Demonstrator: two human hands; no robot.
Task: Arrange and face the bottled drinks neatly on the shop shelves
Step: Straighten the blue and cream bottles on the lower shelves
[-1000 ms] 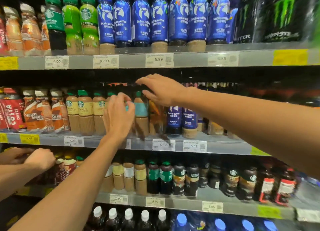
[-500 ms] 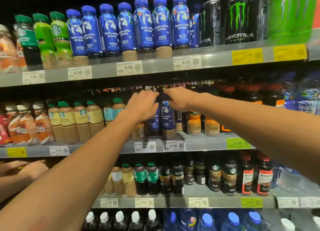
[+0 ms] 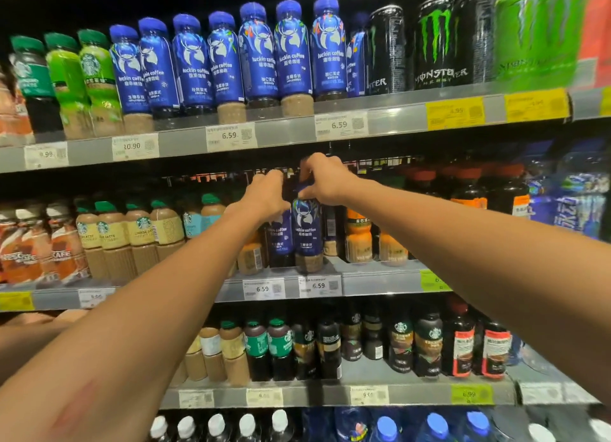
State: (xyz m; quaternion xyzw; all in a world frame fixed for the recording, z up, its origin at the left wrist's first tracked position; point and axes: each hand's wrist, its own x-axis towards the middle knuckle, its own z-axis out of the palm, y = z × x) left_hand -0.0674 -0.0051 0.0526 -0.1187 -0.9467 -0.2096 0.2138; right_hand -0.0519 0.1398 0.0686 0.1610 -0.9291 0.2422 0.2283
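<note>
Two blue luckin coffee bottles stand side by side at the front of the middle shelf (image 3: 380, 276). My right hand (image 3: 325, 180) grips the top of the right one (image 3: 307, 230), whose label faces out. My left hand (image 3: 266, 191) grips the top of the left one (image 3: 279, 236), partly hidden behind my wrist. Both caps are covered by my fingers. Beige Starbucks bottles (image 3: 142, 233) line the shelf to the left, orange-labelled bottles (image 3: 358, 236) to the right.
The top shelf (image 3: 287, 132) carries a row of blue luckin bottles (image 3: 258, 54) and Monster cans (image 3: 433, 44). Dark coffee bottles (image 3: 400, 342) fill the lower shelf. Another person's hands (image 3: 43, 319) reach in at the lower left.
My view has shifted right and closer. Both hands left the teal and beige bottles and came together on the tops of the two blue luckin bottles.
</note>
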